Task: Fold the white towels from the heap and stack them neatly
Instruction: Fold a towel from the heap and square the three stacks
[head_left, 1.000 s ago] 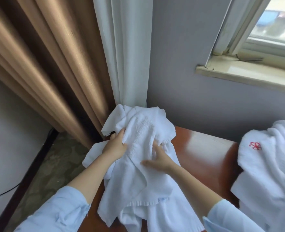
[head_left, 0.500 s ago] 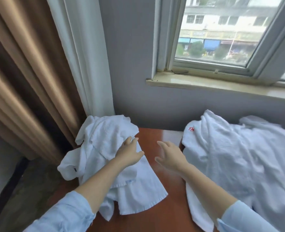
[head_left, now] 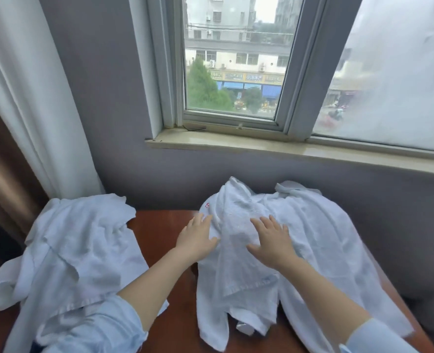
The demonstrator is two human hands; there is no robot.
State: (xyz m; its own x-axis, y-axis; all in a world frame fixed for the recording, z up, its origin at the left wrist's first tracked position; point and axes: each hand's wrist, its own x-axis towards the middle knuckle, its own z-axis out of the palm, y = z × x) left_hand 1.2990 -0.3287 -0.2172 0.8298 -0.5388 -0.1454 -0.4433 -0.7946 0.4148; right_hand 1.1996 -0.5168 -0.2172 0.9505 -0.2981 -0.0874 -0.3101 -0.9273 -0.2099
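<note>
The heap of white towels [head_left: 320, 238] lies crumpled on the right of the wooden counter [head_left: 163, 225], below the window sill [head_left: 261, 146]; our left hand [head_left: 196, 240] touches its left edge and our right hand [head_left: 269, 244] lies flat on top, both with fingers spread and straight, gripping nothing, which we judge is feeling for one towel to lift off. A second rumpled pile [head_left: 78, 250] sits apart at the counter's left end; the bare strip between looks to us like folding room, and no neat stack shows.

A hotel-like room: curtains [head_left: 32, 98], window [head_left: 236, 59], white towels [head_left: 325, 238].
</note>
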